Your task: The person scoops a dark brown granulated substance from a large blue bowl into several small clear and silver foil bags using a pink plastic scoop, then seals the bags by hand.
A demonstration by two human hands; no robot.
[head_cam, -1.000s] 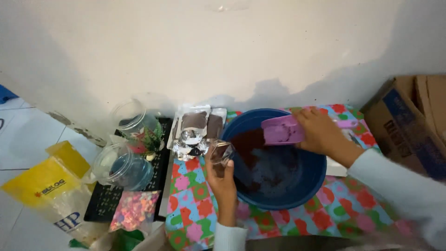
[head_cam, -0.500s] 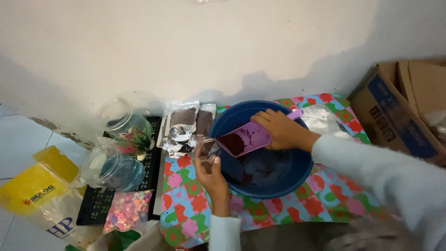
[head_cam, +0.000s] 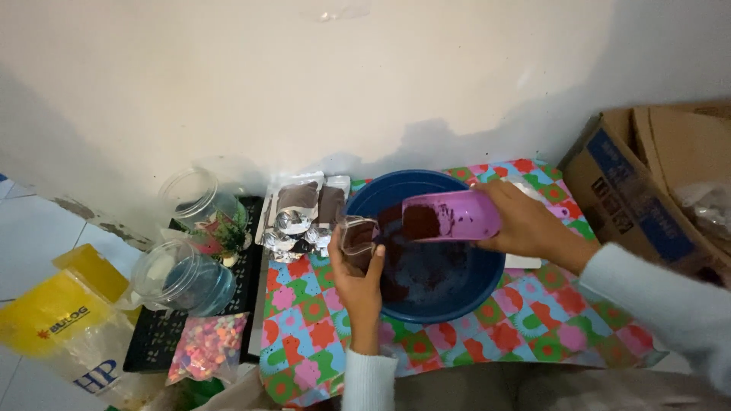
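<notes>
Purple plastic is tilting toward clear plastic: the right hand (head_cam: 533, 224) is gripping a purple scoop (head_cam: 449, 217) of dark brown powder, its lip touching the small clear cup (head_cam: 358, 234) that the left hand (head_cam: 358, 281) is clasping over the blue basin's (head_cam: 426, 308) rim. By my judgement, filling is only beginning; the cup is looking mostly empty, and much powder is remaining in the basin. Two clear jars (head_cam: 183, 278) are standing at left, beside one bag of coloured bits (head_cam: 207, 346).
</notes>
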